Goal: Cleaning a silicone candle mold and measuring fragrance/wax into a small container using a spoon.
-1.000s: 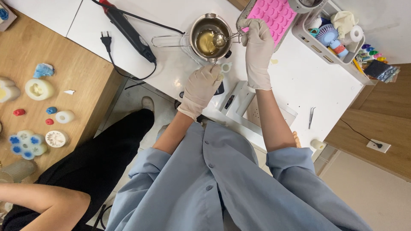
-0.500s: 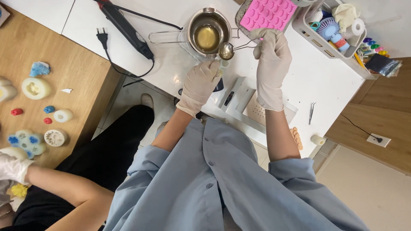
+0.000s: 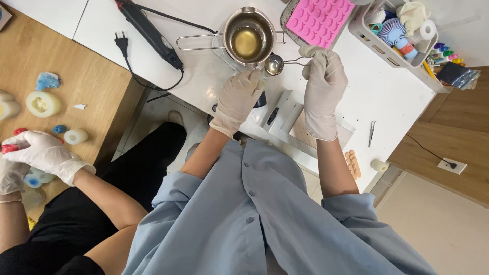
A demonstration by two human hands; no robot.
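Note:
My right hand (image 3: 323, 86), in a white glove, grips the handle of a small metal spoon (image 3: 274, 64) whose bowl hangs just below the rim of a steel pot (image 3: 248, 35) of yellow liquid. My left hand (image 3: 239, 98), also gloved, is closed around a small object on the white table (image 3: 204, 76), right under the spoon; the object is mostly hidden. A pink silicone mould (image 3: 318, 19) lies just beyond my right hand.
A black tool with a cord and plug (image 3: 147, 33) lies left of the pot. A white organiser tray (image 3: 402, 30) of small items stands at the right. Tweezers (image 3: 372, 132) lie near the table edge. Another person's gloved hands (image 3: 43, 153) work over a wooden table (image 3: 76, 76) with small cast pieces.
My right hand has drawn the spoon out of the pot and lowered it toward my left hand. The other person's gloved hands have come into view at the left.

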